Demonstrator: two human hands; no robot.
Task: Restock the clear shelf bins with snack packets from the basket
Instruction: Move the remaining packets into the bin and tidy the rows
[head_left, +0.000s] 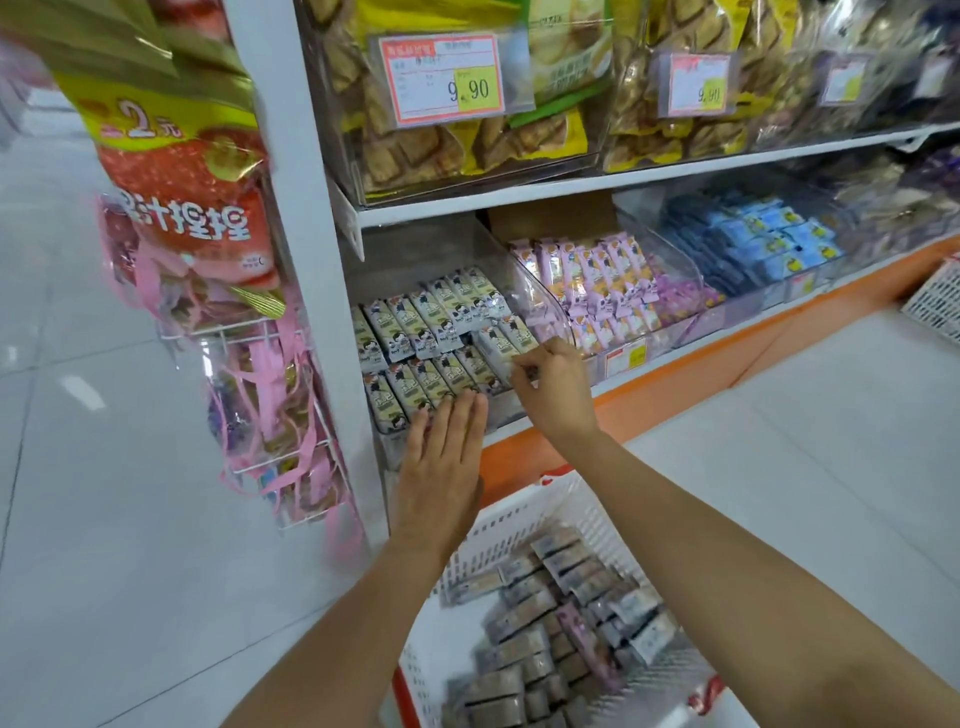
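Placing a snack packet (501, 347) into the leftmost clear bin (506, 414) on the lower shelf, a person works with both bare hands. The right hand (550, 387) pinches the cream-and-green packet between thumb and curled fingers, holding it at the right end of the bin's rows. The left hand (441, 467) is flat with fingers straight and together, its fingertips resting against the front row of matching packets (415, 332); it grips nothing. These packets stand in 2 tidy rows and fill most of the bin.

Directly below the arms sits a white lattice basket (519, 519) with red trim, holding a loose heap of small packets (550, 613).

Judging from this, the filling step is under way, with plenty of stock left. The next move probably calls for sliding the held packet upright into the gap at the right while the left hand steadies the row.

To the right are bins of purple packets (587, 291) and blue packets (753, 239). Above, yellow pastry bags carry a price tag (441, 78) reading 9.90. Strawberry-printed bags (182, 182) hang at left.
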